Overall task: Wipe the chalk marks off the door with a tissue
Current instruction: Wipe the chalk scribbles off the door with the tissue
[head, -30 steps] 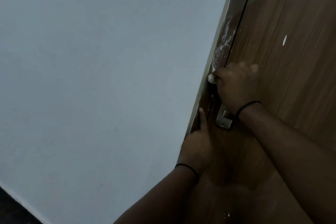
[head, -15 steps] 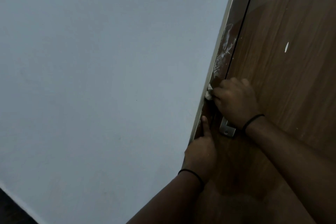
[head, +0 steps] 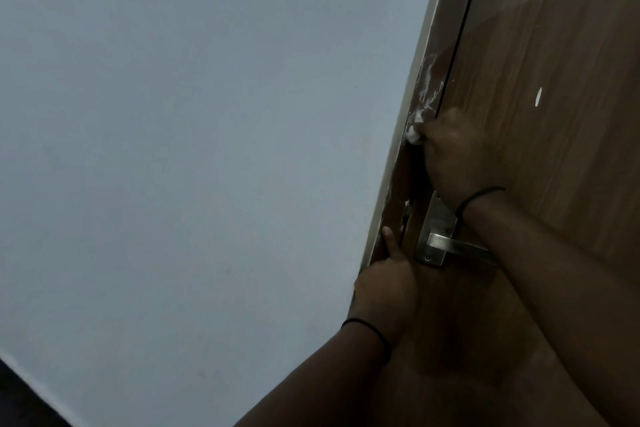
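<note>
The brown wooden door (head: pixel 561 156) fills the right side. White chalk marks (head: pixel 428 87) smear the dark door frame strip beside its edge. My right hand (head: pixel 457 152) is shut on a small wad of white tissue (head: pixel 414 137) and presses it against the frame just below the marks. My left hand (head: pixel 388 288) rests lower down against the frame and door edge. Its thumb points upward and it holds nothing. A small white mark (head: pixel 538 96) sits on the door face to the right.
A metal lever handle with its plate (head: pixel 437 246) sits between my two hands, partly under my right forearm. A pale blue-grey wall (head: pixel 207 149) takes up the left side. A dark floor corner (head: pixel 20 399) shows at the bottom left.
My right hand has slid the tissue up the frame toward the chalk marks, uncovering the lever handle. My left hand has stayed in place.
</note>
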Available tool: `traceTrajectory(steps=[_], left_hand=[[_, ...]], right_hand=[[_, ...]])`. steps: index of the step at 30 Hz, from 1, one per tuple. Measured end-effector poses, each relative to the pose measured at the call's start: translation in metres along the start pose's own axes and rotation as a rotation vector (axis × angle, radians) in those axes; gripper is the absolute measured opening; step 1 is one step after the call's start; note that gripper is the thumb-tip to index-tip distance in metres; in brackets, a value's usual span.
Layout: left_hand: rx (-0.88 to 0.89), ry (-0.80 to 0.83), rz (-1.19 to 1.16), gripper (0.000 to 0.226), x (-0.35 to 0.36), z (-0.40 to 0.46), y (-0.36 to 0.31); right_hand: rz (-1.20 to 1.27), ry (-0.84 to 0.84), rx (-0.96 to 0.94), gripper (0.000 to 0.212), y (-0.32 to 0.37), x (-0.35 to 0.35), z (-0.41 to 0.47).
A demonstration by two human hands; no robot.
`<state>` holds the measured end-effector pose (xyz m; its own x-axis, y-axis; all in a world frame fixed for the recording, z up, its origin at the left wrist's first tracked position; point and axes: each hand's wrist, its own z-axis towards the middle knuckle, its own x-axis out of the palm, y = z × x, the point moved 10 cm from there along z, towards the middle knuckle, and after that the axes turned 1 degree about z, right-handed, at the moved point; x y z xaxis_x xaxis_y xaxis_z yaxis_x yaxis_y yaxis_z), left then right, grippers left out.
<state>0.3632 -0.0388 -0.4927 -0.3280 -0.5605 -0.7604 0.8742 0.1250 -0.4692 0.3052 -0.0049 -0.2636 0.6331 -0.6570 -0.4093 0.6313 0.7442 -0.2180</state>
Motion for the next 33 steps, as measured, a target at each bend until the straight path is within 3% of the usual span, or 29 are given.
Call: traceTrajectory(steps=[5,7,10,12,16,21,26,30,33], left_hand=[[0.027,-0.071,0.064,0.078,-0.023,0.005,-0.011],[0.032,-0.144,0.022,0.082,-0.036,0.003,-0.014],[0.058,-0.231,-0.052,0.095,-0.055,0.006,-0.023],[0.085,-0.226,-0.081,0.1,-0.061,0.015,-0.03],[0.068,-0.19,-0.094,0.096,-0.063,0.024,-0.031],[0.046,-0.154,-0.066,0.087,-0.068,0.033,-0.035],[0.031,-0.12,0.011,0.077,-0.078,0.038,-0.041],[0.046,-0.112,0.068,0.068,-0.086,0.037,-0.05],[0.049,-0.104,0.065,0.06,-0.093,0.035,-0.053]], right_hand=[[-0.037,0.081,-0.078,0.013,0.026,0.012,-0.02],[-0.02,0.104,-0.131,0.015,0.025,0.01,-0.024],[0.02,0.005,-0.077,0.016,0.01,-0.005,0.001],[0.019,-0.015,-0.043,0.018,0.009,-0.006,0.012],[-0.043,0.102,-0.143,0.019,0.018,0.002,0.002],[-0.035,-0.087,0.049,0.025,0.0,-0.02,0.036],[-0.094,-0.05,-0.101,0.015,0.007,-0.015,0.011],[-0.056,-0.227,0.046,0.018,-0.011,-0.038,0.042],[-0.076,-0.101,0.021,0.021,0.003,-0.013,0.042]])
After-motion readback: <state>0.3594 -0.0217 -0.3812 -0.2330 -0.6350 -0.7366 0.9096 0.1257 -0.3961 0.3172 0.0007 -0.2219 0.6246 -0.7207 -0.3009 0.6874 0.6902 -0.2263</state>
